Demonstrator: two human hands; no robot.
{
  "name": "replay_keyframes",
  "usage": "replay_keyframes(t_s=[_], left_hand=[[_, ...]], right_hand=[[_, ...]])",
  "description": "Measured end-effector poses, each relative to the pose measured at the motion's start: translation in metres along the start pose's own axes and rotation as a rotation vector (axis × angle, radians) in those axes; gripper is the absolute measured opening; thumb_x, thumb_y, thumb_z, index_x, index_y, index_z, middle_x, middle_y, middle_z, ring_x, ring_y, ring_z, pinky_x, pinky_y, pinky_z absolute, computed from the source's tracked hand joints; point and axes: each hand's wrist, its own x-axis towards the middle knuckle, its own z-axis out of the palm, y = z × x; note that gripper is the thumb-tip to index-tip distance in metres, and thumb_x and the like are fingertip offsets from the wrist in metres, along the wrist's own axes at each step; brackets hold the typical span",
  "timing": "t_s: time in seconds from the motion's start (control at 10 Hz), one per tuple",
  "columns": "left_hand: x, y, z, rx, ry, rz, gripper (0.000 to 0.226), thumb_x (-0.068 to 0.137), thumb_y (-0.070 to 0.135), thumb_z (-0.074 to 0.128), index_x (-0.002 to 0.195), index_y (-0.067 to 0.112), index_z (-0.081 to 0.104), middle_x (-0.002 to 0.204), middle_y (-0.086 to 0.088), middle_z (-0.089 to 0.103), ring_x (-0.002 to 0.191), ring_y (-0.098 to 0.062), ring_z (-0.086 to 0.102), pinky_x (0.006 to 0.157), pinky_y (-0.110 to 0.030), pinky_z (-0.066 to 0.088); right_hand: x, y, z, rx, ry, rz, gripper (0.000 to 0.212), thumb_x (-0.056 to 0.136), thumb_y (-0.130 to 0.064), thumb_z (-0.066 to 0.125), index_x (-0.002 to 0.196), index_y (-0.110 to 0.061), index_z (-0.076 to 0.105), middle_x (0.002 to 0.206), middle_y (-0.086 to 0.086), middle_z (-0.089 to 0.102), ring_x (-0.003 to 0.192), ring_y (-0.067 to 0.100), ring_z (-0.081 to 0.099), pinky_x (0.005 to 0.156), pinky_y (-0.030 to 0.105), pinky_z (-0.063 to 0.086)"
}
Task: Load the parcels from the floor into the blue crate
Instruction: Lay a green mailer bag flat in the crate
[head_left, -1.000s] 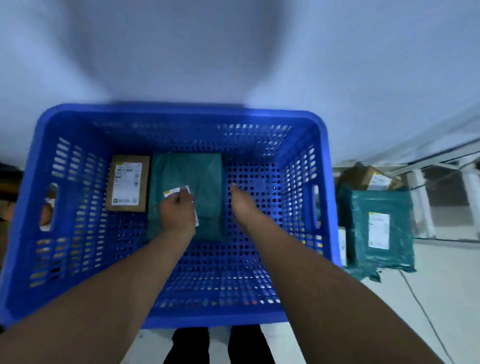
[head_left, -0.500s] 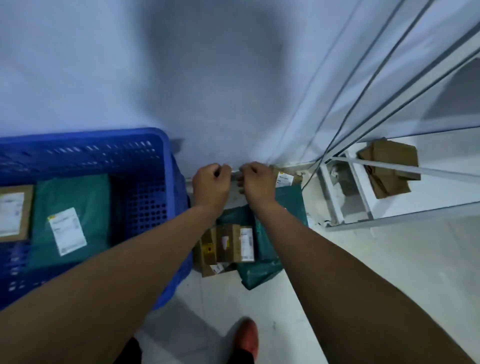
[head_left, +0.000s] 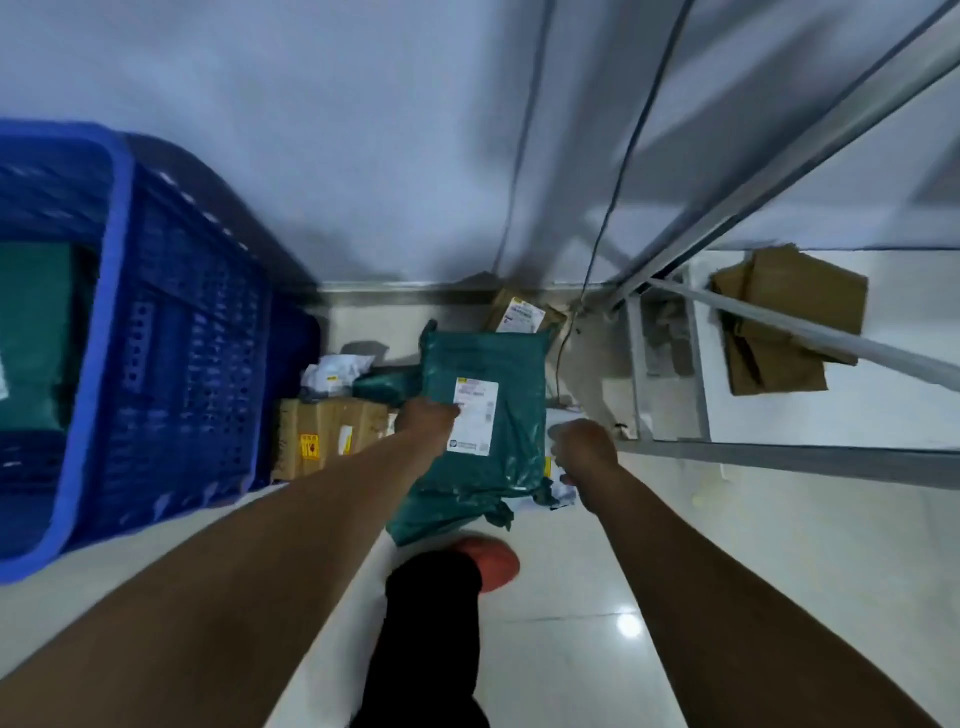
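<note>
A person's left hand (head_left: 427, 415) has its fingers clamped on a limp green parcel (head_left: 485, 415) above the floor pile, right hand (head_left: 582, 449) curled empty beside it; held one-handed, it could sag and slip before reaching the blue crate (head_left: 119, 332) at left.

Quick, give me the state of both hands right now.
Left hand: closed on the green parcel, gripping its left edge.
Right hand: curled at the parcel's right edge; cannot tell whether it grips it.
</note>
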Motion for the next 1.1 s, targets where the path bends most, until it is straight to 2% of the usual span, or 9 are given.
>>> replay_keyframes(t_s=[0.1,0.2,0.3,0.4,0.5,0.7,0.8,1.0,1.1], left_hand=[[0.04,-0.019,0.01,0.127,-0.013,-0.002,0.049,0.086,0.031,0.067,0.122,-0.003,0.065,0.119,-0.019,0.07,0.102,-0.033,0.068,0.093,-0.043,0.058],[0.046,-0.02,0.024,0.202,0.108,0.003,0.047,0.093,0.028,0.063,0.131,0.001,0.06,0.129,-0.018,0.065,0.118,-0.034,0.063,0.099,-0.039,0.053],[0.075,-0.035,0.04,0.211,0.227,-0.027,0.069,0.085,0.037,0.077,0.141,0.007,0.048,0.138,-0.017,0.059,0.123,-0.034,0.06,0.098,-0.035,0.051],[0.103,-0.059,0.056,0.321,0.232,0.018,0.08,0.074,0.041,0.086,0.138,0.008,0.051,0.134,-0.019,0.062,0.118,-0.037,0.063,0.098,-0.046,0.054],[0.103,-0.077,0.066,0.265,0.293,0.05,0.089,0.072,0.044,0.087,0.142,0.009,0.044,0.14,-0.016,0.056,0.127,-0.037,0.056,0.105,-0.047,0.049],[0.126,-0.107,0.061,0.115,0.25,0.178,0.127,0.032,0.084,0.079,0.138,0.02,0.049,0.135,-0.007,0.061,0.125,-0.031,0.058,0.105,-0.048,0.049],[0.115,-0.113,0.053,0.13,0.191,0.261,0.106,0.043,0.072,0.084,0.13,0.023,0.051,0.13,-0.008,0.059,0.117,-0.032,0.061,0.1,-0.05,0.052],[0.058,-0.1,0.032,-0.014,0.057,0.319,0.063,0.055,0.053,0.089,0.1,0.042,0.047,0.121,-0.008,0.063,0.103,-0.028,0.066,0.09,-0.049,0.058],[0.023,-0.095,0.017,-0.054,-0.021,0.297,0.066,0.074,0.025,0.089,0.119,0.027,0.04,0.117,-0.003,0.066,0.101,-0.024,0.066,0.093,-0.047,0.057]], right_hand=[[0.03,0.006,-0.006,-0.06,-0.058,-0.079,0.019,0.091,-0.021,0.058,0.077,-0.009,0.065,0.091,0.014,0.069,0.082,0.028,0.062,0.082,0.039,0.054],[0.058,0.026,-0.004,-0.064,-0.057,-0.126,0.02,0.092,-0.023,0.058,0.103,-0.01,0.069,0.101,0.011,0.068,0.092,0.026,0.063,0.086,0.033,0.049],[0.082,0.054,0.007,-0.064,-0.13,-0.13,0.033,0.093,-0.028,0.059,0.122,-0.011,0.062,0.115,0.009,0.065,0.101,0.028,0.062,0.084,0.03,0.046],[0.111,0.077,0.021,-0.047,-0.142,-0.124,0.058,0.095,-0.037,0.061,0.146,-0.013,0.045,0.14,0.01,0.056,0.121,0.029,0.057,0.087,0.028,0.041],[0.131,0.091,0.039,-0.006,-0.167,-0.089,0.062,0.096,-0.038,0.059,0.149,-0.014,0.038,0.139,0.01,0.054,0.108,0.028,0.057,0.075,0.028,0.041],[0.163,0.102,0.084,0.294,-0.315,-0.02,0.065,0.081,-0.05,0.071,0.137,-0.022,0.051,0.125,0.005,0.068,0.102,0.026,0.069,0.08,0.037,0.059],[0.158,0.11,0.092,0.454,-0.276,0.021,0.063,0.076,-0.051,0.072,0.133,-0.027,0.056,0.121,0.004,0.071,0.102,0.029,0.072,0.085,0.044,0.061],[0.1,0.124,0.069,0.61,-0.222,0.116,0.037,0.089,-0.053,0.065,0.121,-0.038,0.055,0.114,-0.005,0.071,0.101,0.03,0.07,0.09,0.056,0.053],[0.068,0.119,0.063,0.649,-0.23,0.132,0.03,0.091,-0.048,0.065,0.116,-0.036,0.053,0.118,-0.004,0.07,0.102,0.032,0.069,0.095,0.064,0.047]])
